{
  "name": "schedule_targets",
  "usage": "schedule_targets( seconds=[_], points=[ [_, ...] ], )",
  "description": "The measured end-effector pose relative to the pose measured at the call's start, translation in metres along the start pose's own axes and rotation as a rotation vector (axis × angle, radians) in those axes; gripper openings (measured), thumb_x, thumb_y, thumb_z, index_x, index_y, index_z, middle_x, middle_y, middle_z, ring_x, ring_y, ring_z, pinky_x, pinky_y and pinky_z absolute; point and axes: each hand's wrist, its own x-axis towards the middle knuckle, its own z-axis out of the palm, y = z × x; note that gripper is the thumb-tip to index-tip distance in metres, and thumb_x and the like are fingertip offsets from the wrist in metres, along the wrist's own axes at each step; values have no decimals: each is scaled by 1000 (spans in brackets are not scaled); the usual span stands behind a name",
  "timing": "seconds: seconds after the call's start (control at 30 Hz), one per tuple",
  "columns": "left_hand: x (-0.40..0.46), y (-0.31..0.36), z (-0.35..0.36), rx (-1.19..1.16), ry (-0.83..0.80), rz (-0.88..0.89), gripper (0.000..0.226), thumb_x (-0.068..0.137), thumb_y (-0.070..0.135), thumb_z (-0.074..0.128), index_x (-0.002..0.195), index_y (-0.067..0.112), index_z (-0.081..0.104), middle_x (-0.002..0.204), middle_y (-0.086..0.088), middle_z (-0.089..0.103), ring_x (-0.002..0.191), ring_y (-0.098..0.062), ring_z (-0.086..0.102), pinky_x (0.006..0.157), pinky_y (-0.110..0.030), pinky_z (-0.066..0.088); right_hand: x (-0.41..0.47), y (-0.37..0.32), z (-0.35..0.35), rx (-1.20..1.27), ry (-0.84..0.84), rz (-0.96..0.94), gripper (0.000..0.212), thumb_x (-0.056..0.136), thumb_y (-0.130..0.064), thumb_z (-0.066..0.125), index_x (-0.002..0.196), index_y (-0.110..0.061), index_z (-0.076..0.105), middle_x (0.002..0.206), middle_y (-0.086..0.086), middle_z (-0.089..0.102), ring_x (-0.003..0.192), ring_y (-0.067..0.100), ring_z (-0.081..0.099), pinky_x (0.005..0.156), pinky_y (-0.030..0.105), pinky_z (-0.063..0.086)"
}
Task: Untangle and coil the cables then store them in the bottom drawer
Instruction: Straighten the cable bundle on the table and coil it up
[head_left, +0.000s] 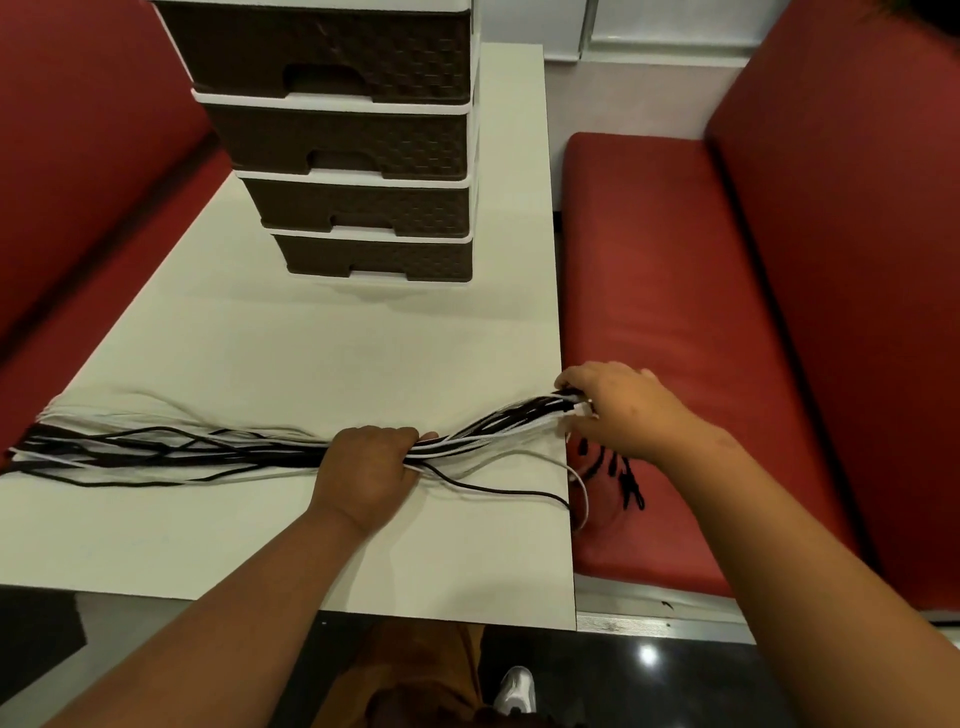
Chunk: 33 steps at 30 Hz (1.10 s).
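Note:
A long bundle of black and white cables (171, 449) lies stretched across the white table (291, 353), from its left edge to its right edge. My left hand (366, 467) grips the bundle near its middle. My right hand (615, 410) pinches the cable ends at the table's right edge. Some black and white ends (618, 478) hang off the edge over the red seat. A brown drawer unit stands at the back of the table; its bottom drawer (376, 258) is closed.
Red bench seats flank the table: one on the right (675, 312), another on the left (78, 182). The drawer unit has several closed drawers stacked up (353, 140). A dark floor and a white shoe (517, 691) show below the table's front edge.

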Motion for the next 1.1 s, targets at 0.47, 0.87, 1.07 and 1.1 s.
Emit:
schedule_targets(
  seconds=[0.47, 0.87, 1.07, 1.1],
  points=[
    [0, -1, 2, 39, -6, 3, 6, 63, 23, 56, 63, 18, 53, 52, -1, 56, 49, -30, 53, 50, -26, 28, -30, -100, 87, -51, 319, -310, 24, 82, -42, 63, 95, -23, 64, 88, -6, 60, 89, 23, 49, 71, 37, 35],
    [-1, -2, 4, 29, 19, 12, 17, 69, 32, 43, 61, 19, 50, 51, 0, 55, 48, -29, 51, 50, -26, 25, -41, -13, 22, 145, -92, -76, 40, 95, -49, 51, 71, -18, 51, 71, 3, 60, 67, 21, 54, 59, 34, 34],
    [-1, -1, 2, 46, 20, 24, 21, 74, 35, 37, 61, 21, 46, 50, -1, 54, 46, -29, 52, 49, -27, 24, -52, 51, -2, 705, -102, 29, 45, 91, -46, 61, 69, -8, 54, 58, 1, 56, 57, 17, 41, 53, 32, 35],
    [-2, -1, 2, 41, 14, 20, 18, 73, 34, 38, 61, 22, 44, 50, -1, 54, 46, -28, 51, 49, -27, 24, -55, 58, -4, 789, -98, 48, 45, 91, -44, 61, 69, -6, 53, 57, 3, 58, 56, 18, 42, 52, 31, 35]
  ],
)
